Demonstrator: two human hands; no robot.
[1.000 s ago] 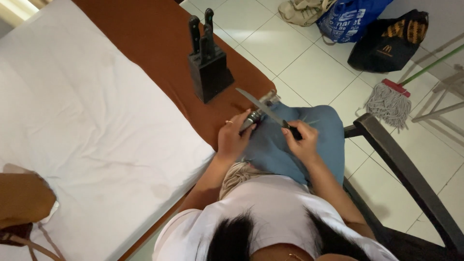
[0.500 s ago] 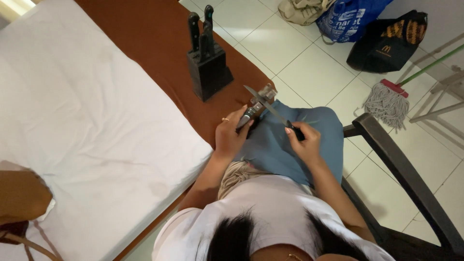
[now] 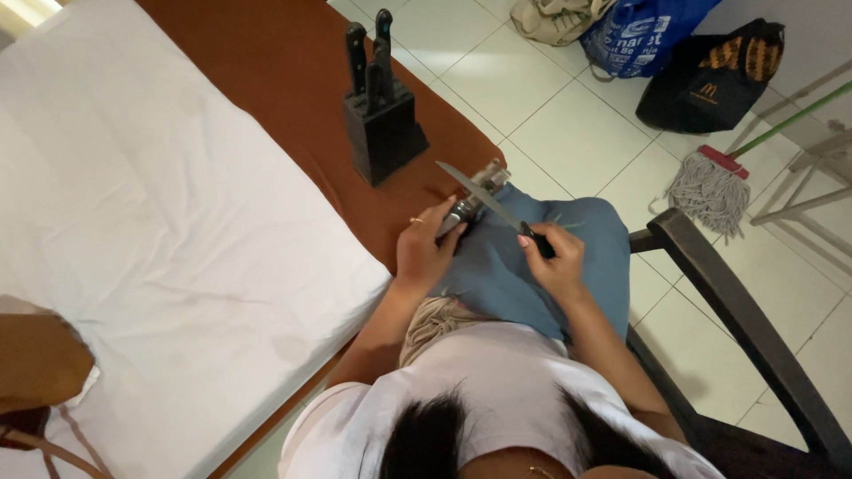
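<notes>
My left hand (image 3: 426, 253) grips a sharpener (image 3: 470, 202) on my lap, my right hand (image 3: 555, 262) clamps a knife (image 3: 484, 197) mid-stroke across it; more knives wait in the block (image 3: 383, 129).

The knife (image 3: 479, 193) blade looks like smooth bright metal, its handle matt black; the sharpener (image 3: 470, 200) seems glossy metal, though blurred; knife block (image 3: 383, 133) matt dark, floor (image 3: 568, 124) glossy tile, bed (image 3: 160, 222) white cloth
</notes>
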